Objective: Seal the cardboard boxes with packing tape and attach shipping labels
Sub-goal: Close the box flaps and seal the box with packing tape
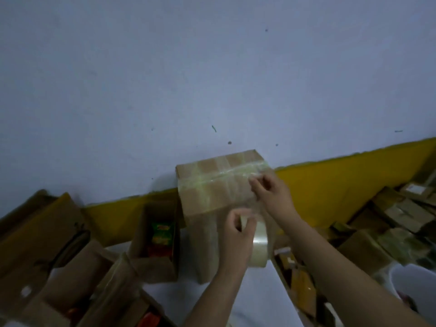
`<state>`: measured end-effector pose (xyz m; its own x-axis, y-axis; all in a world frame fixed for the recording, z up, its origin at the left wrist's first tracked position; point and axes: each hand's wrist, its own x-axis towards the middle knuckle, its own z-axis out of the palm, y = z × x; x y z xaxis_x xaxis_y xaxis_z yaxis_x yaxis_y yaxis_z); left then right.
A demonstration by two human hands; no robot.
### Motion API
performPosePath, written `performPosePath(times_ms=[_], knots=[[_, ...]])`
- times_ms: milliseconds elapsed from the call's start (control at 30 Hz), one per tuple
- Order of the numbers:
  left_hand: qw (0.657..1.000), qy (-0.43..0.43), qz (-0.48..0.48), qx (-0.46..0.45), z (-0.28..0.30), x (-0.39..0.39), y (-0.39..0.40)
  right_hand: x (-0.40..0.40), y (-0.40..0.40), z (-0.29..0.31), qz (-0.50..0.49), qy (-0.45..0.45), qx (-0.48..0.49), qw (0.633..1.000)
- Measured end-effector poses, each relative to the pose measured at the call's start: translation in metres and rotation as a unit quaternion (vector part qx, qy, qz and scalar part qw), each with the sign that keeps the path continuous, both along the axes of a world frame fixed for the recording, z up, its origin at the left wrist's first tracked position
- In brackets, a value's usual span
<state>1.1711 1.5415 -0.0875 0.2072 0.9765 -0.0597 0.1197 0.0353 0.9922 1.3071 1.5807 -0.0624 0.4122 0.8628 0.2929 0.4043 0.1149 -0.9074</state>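
Observation:
A closed cardboard box (212, 185) stands against the wall in the middle of the view, its top crossed by strips of clear tape. My left hand (240, 234) grips a roll of clear packing tape (258, 246) in front of the box's near face. A stretch of tape runs from the roll up to my right hand (271, 192). That hand pinches the tape's end at the box's top right edge. No shipping label is visible on the box.
An open carton (155, 265) with colourful packets stands left of the box. More open cardboard boxes (47, 244) fill the lower left. A heap of flat cardboard and parcels (389, 223) lies at the right, with a white bucket (415, 289) in the lower right corner.

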Motion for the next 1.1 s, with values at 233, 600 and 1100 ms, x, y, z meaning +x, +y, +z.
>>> performPosePath(times_ms=[233,600,1100], knots=[[0.998,0.014,0.049,-0.035,0.029,0.031,0.035,0.038,0.061,0.033,0.074,-0.090,-0.010,0.993],[0.982,-0.003,0.122,-0.147,0.049,0.062,0.080,0.052,0.151,-0.003,0.167,-0.193,-0.118,0.960],[0.985,-0.065,0.099,-0.125,0.043,0.067,0.079,0.054,0.158,-0.013,0.140,-0.393,-0.169,0.893]])
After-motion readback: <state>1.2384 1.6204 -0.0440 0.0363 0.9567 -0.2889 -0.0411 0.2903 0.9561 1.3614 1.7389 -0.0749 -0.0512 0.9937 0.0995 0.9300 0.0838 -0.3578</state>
